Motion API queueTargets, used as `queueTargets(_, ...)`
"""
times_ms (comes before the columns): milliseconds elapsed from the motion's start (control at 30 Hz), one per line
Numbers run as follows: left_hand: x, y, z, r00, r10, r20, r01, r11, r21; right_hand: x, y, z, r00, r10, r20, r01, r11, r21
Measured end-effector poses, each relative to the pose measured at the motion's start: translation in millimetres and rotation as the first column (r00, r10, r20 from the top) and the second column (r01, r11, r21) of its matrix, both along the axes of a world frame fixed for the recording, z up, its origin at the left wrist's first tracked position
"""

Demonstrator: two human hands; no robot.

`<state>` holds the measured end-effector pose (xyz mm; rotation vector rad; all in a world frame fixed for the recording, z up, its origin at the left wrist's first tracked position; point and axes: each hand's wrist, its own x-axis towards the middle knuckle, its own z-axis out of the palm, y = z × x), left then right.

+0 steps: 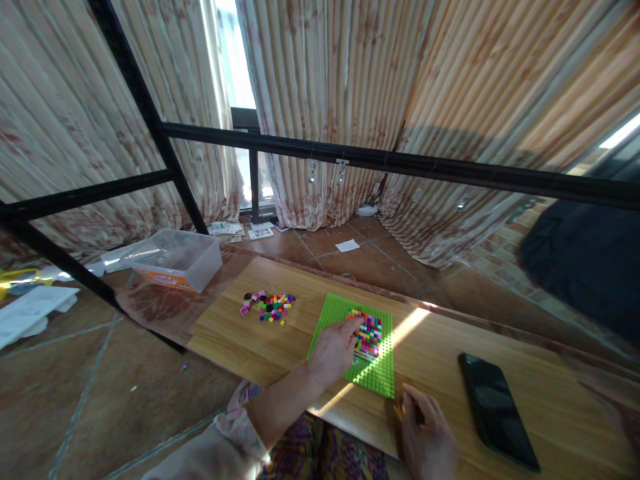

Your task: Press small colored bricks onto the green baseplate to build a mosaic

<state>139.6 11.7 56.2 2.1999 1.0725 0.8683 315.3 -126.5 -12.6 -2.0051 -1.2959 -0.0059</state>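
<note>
A green studded baseplate lies on the wooden board, with a block of small multicoloured bricks built up on its middle. Over the left side of that block is my left hand, palm down, its fingers drawn together and the tips at the bricks. Whatever may be between those fingertips is hidden or too small to name. My right hand rests on the board by the near right corner of the baseplate, fingers curled in and thumb close to them. Nothing shows in it.
Loose coloured bricks are scattered on the left of the board. A black phone lies to the right. Behind on the left stands a clear plastic box. A black metal bar crosses in front of the curtains.
</note>
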Motion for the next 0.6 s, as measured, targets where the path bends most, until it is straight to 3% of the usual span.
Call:
queueTargets(233, 1.4, 0.4, -0.4, 0.999, 0.034, -0.02, -0.033, 0.999, 0.026, 0.6, -1.5, -1.5, 1.0, 0.002, -0.014, -0.003, 1.0, -0.005)
queueTargets(600, -0.1, 0.2, -8.0, 0.999, -0.009, -0.035, 0.013, 0.992, 0.122, -1.4, -0.5, 0.1, 1.0, -0.009, 0.011, 0.009, 1.0, -0.01)
